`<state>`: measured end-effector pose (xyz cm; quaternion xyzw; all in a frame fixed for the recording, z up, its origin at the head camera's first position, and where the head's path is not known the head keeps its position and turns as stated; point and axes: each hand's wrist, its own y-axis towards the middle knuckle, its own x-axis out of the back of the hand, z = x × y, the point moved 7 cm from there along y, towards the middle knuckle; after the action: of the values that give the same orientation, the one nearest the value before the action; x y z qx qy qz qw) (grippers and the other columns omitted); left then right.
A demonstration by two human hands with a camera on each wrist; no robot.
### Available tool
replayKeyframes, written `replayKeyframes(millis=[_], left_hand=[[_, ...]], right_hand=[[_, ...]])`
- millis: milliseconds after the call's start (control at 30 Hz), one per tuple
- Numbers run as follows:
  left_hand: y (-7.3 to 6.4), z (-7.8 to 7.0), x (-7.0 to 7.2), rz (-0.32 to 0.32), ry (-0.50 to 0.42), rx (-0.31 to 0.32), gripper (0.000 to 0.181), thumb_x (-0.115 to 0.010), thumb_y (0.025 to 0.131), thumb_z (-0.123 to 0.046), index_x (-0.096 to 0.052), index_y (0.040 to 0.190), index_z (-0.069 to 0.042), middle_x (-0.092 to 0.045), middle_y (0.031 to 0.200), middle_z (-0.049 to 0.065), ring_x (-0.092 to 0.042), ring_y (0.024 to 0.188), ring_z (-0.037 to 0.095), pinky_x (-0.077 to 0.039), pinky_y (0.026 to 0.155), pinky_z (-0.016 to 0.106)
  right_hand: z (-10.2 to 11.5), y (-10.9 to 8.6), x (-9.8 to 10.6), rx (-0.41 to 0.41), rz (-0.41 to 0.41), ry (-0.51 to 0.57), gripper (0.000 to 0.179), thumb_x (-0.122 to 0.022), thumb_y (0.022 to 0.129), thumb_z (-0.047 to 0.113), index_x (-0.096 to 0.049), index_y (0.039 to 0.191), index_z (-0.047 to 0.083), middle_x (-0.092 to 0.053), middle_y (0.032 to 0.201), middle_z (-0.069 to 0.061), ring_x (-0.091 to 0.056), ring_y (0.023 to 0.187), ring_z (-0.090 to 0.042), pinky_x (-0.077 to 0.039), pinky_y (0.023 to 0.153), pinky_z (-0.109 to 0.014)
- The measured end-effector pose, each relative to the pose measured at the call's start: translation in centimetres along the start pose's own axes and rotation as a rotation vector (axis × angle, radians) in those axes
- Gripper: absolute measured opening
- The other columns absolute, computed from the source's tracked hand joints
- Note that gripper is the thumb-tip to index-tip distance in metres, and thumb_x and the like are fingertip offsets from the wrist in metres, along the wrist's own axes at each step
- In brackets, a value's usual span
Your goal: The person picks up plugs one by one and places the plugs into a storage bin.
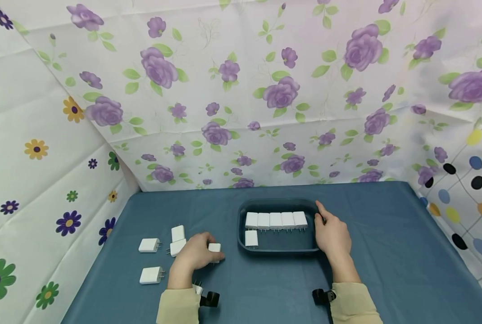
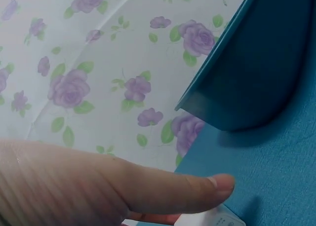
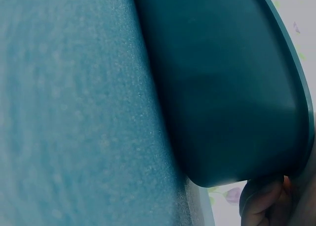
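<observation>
Beyond both grips, a floral cloth point(image 1: 281, 92) forms the rear boundary of your work area. Beneath them lies the blue desk point(image 1: 273, 288). On the desk, between your grips, rests the tray point(image 1: 279, 252); it contains five white chargers in a far row and a single charger point(image 1: 251, 238) at the left of the near row.

Your right grip point(image 1: 335, 231) is curled on the tray's right end. Your left grip point(image 1: 196, 254) is nearly closed, with one white charger point(image 1: 214, 247) pinched between thumb and fingers. Whether that charger is clear of the desk cannot be told. Left of this grip lie four loose chargers point(image 1: 149, 245); a fifth point(image 1: 198, 289) is partly hidden beside the left wrist.

Step in hand, as judged: picking up one charger for loading while the right grip steadies the tray. The next move should call for a lift above the rim, a transfer to the right, and placement beside the single charger in the near row. Align the prongs toward you, as in the rows.

Clearances: the desk's left edge is well left of your left grip. A bare strip of desk separates that grip from the tray's left wall. Inside, open floor runs from the single charger toward your right grip. Clear the raised rim before lowering.
</observation>
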<state>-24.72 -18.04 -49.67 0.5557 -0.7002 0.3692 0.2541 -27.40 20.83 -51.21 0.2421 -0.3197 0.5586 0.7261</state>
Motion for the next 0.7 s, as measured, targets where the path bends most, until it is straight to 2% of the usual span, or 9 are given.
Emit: replayKeyframes(millis=[433,700], left_hand=[[0.02,-0.22,-0.13,-0.002,0.044,-0.003,0.051,-0.097,0.079,-0.021,-0.073,0.118,0.001,-0.071,0.109,0.012,-0.066,0.094,0.029,-0.056,0.083,0.052],[-0.10,-0.50,-0.10,-0.032,0.035,-0.034,0.043,-0.095,0.078,-0.015,-0.073,0.112,0.000,-0.068,0.097,0.008,-0.060,0.080,0.025,-0.054,0.072,0.046]], right_hand=[[-0.05,-0.02,-0.14,-0.009,0.013,-0.004,0.053,-0.043,0.115,0.035,-0.041,0.168,0.032,-0.051,0.062,-0.009,-0.036,0.043,-0.019,-0.033,0.041,-0.035],[-0.02,0.10,-0.01,-0.004,0.002,0.002,0.052,-0.044,0.115,0.035,-0.041,0.167,0.031,-0.050,0.058,-0.008,-0.035,0.042,-0.019,-0.032,0.041,-0.034]])
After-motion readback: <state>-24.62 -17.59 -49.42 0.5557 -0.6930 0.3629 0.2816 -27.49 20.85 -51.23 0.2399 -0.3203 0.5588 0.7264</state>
